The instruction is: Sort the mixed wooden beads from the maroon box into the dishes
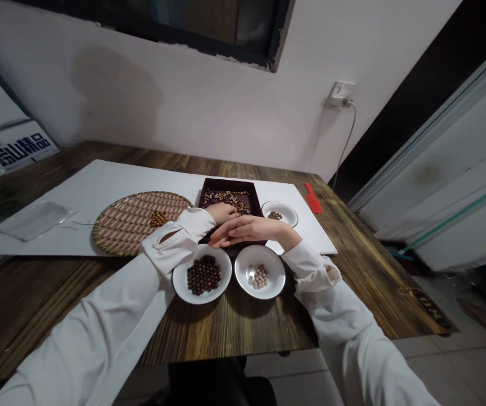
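My left hand (pixel 221 213) reaches over the dark red tray (pixel 250 190), its fingertips hidden among the beads and behind my other hand. Mixed brown and pale beads (pixel 226 198) lie in the tray. My right hand (pixel 252 228) extends leftward across the tray's near side, fingers stretched out, with nothing visible in it. Below my wrists stand two white bowls: the left bowl (pixel 225 285) holds dark brown beads (pixel 203 275), the right bowl (pixel 277 285) pale beads (pixel 259 276). A third white bowl (pixel 288 210), with greenish-brown beads (pixel 275 215), sits right of the tray.
A round woven mat (pixel 120 225) carries yellow-brown beads (pixel 159 219) at left. Beneath lies a white board (pixel 86 183) on the wooden table (pixel 365 270). A red comb-shaped tool (pixel 312 200) rests at right. A clear plastic bag (pixel 35 220) lies far left.
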Available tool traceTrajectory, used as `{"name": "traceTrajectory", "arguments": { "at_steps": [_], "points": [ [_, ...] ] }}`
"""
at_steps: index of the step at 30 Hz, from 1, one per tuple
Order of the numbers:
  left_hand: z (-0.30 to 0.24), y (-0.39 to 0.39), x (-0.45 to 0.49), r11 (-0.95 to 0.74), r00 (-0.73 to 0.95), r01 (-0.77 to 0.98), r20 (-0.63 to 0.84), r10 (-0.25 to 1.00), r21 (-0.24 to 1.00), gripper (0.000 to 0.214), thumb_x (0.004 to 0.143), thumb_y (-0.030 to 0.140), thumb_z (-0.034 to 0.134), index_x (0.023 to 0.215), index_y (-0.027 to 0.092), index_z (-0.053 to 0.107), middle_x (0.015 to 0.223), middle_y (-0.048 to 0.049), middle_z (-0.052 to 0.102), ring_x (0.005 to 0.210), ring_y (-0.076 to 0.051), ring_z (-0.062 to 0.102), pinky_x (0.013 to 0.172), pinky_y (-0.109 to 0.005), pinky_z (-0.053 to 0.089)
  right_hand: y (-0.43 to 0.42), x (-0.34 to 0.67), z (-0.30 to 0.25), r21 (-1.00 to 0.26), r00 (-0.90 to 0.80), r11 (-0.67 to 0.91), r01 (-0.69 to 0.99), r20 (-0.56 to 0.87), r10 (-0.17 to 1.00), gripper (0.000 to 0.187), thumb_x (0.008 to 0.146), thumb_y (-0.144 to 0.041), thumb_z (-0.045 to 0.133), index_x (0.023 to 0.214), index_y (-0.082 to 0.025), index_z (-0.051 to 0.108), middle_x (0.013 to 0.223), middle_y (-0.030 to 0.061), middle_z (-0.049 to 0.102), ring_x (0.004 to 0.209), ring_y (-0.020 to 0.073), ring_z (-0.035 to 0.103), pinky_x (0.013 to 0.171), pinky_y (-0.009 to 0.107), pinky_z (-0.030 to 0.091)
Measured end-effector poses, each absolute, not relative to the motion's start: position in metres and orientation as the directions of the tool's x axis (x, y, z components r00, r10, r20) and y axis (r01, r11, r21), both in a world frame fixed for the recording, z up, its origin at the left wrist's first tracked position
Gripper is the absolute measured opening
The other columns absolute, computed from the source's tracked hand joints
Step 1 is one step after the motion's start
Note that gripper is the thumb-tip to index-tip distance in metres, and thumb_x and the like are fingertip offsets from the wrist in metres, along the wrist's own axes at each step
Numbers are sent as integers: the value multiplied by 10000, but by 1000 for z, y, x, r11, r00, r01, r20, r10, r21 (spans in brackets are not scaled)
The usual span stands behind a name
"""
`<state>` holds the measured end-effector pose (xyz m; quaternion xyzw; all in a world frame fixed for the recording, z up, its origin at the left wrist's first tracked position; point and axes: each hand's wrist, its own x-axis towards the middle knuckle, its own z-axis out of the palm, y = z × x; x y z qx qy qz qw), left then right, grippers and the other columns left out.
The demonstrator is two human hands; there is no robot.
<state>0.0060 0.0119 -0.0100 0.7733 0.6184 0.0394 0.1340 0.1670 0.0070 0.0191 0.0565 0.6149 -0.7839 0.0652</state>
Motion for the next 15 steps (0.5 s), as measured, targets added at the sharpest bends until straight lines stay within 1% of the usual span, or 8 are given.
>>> {"name": "traceTrajectory", "arguments": {
  "at_steps": [6,11,15],
  "points": [
    [-20,20,3,-231,256,945,-85,963,231,440,875,437,328,985,214,691,1006,-38,699,894,-187,619,770,-269,445,7,167,19,-957,-983,-222,185,-178,-49,275,851,-184,571,1102,-80,619,1251,128,572,1186,188,532,1089,305,352],
    [-28,29,0,-276,300,942,-112,947,191,424,867,438,340,994,218,681,1065,-41,684,891,-186,623,727,-258,446,8,168,19,-966,-986,-203,162,-151,-70,273,850,-181,573,1095,-73,626,1273,134,555,1202,195,519,1097,316,346],
    [-28,28,0,-266,292,938,-91,952,224,440,874,417,319,984,206,689,1033,-42,692,891,-198,618,747,-279,450,8,167,19,-959,-984,-219,178,-171,-50,280,841,-200,591,1090,-79,632,1278,141,554,1199,194,523,1090,312,354]
  ]
}}
